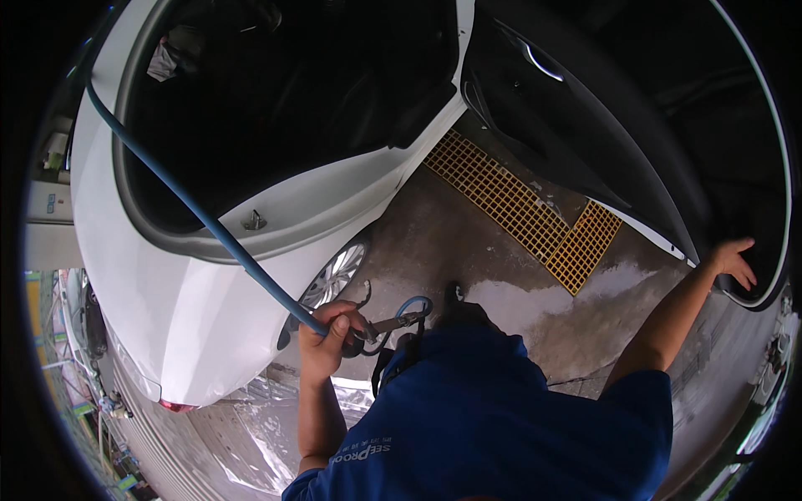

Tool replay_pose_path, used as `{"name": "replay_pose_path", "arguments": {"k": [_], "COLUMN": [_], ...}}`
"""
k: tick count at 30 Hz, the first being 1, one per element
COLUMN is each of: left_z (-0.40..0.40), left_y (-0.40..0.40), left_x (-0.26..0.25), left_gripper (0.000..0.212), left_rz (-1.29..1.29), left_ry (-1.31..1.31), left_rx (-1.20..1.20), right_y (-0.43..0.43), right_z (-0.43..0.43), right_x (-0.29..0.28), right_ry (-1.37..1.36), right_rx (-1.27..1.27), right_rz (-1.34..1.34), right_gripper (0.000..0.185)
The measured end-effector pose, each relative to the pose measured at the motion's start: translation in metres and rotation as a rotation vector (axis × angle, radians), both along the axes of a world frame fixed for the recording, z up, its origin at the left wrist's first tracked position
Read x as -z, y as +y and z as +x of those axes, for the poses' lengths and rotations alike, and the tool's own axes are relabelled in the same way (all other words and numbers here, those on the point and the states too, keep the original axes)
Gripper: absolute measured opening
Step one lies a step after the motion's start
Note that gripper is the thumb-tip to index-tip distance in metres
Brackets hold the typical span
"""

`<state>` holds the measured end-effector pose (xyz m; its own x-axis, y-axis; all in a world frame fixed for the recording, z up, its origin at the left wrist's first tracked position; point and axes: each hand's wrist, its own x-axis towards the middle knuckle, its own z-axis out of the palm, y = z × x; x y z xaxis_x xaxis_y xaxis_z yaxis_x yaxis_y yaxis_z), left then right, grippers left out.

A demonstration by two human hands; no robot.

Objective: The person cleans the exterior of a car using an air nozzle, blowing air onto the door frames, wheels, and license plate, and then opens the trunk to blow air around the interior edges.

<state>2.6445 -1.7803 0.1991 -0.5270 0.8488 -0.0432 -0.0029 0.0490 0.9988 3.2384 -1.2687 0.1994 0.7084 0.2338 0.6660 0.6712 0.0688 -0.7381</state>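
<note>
A white car (207, 325) stands at the left with its door (589, 125) swung out to the right. My left hand (329, 335) is closed around a blue hose (207, 216) and what looks like a metal-and-black spray gun (376, 330), beside the car's rear wheel (335, 272). From there the hose runs up across the dark door opening, near the latch striker (254, 220) on the sill. My right hand (736, 263) is at the outer edge of the door, fingers spread; whether it touches the door frame (780, 269) is unclear.
Yellow floor grating (514, 206) lies in the wet concrete floor (438, 232) between car and door. Another vehicle (88, 319) is at the far left, near a pale cabinet (50, 203). The car's dark interior holds a pale cloth-like item (163, 62).
</note>
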Motion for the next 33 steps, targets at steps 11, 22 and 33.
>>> {"name": "replay_pose_path", "arguments": {"k": [11,22,33], "left_z": [-0.053,-0.167,-0.176], "left_y": [0.127,0.224,0.304], "left_x": [-0.005,-0.055,-0.116], "left_gripper": [0.030,0.037,0.054], "left_rz": [0.257,0.317,0.360], "left_ry": [-0.348,-0.449,0.357], "left_rx": [0.534,0.726,0.523], "right_y": [-0.220,-0.273,-0.155], "right_z": [-0.368,-0.543,-0.547], "right_x": [0.060,-0.004,0.034], "right_ry": [-0.397,-0.094,0.119], "right_rx": [-2.205,-2.018,-0.806], "right_rz": [-0.801,-0.686,-0.502], "right_gripper": [0.101,0.075,0.053]}}
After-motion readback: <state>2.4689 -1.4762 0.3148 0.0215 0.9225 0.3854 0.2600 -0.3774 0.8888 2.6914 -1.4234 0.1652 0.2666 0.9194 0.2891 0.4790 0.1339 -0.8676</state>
